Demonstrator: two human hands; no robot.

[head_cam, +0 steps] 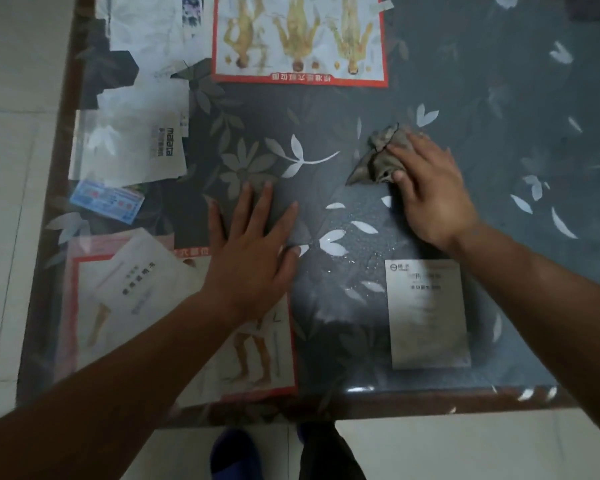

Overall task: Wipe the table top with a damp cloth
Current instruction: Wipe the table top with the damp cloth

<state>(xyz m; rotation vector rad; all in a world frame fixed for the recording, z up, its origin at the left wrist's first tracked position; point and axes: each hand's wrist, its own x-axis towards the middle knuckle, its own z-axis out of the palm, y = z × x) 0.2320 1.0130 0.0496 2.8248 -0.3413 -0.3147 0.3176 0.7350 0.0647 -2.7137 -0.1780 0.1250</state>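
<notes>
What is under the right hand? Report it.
A crumpled grey cloth, pressed on the table top by the right hand. Its part beneath the palm is hidden.

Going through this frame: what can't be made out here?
Head view only.
Cloth: much of it hidden under the right hand.
Table: far and right edges cut off by the frame.
Grey card: print too blurred to read.

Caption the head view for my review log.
Right hand presses a crumpled cloth on the table top; left hand rests flat nearby.
</notes>
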